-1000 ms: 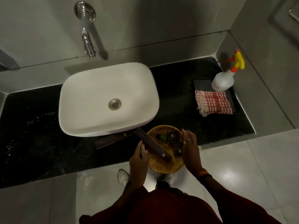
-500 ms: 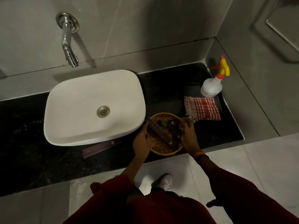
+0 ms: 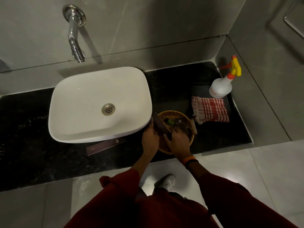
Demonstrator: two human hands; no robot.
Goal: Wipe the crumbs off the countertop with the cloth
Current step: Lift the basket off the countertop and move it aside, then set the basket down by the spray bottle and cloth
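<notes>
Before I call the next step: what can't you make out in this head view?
- Crumbs on the countertop: dark speckled stone, too dim.
- Basket contents: partly covered by left hand and right hand.
- Each hand's grip: fingertips hidden.
- Cloth untouched; its dampness unreadable.

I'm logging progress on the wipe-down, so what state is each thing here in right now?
Cloth: folded, lying on the dark tray, untouched.
Spray bottle: upright on the tray's far end.
Wicker basket: on the countertop, holding small items.
Left hand: at the basket's left rim, grip unclear.
Right hand: over the basket, grip unclear.
Tap: no water running.
Basin: empty.
</notes>
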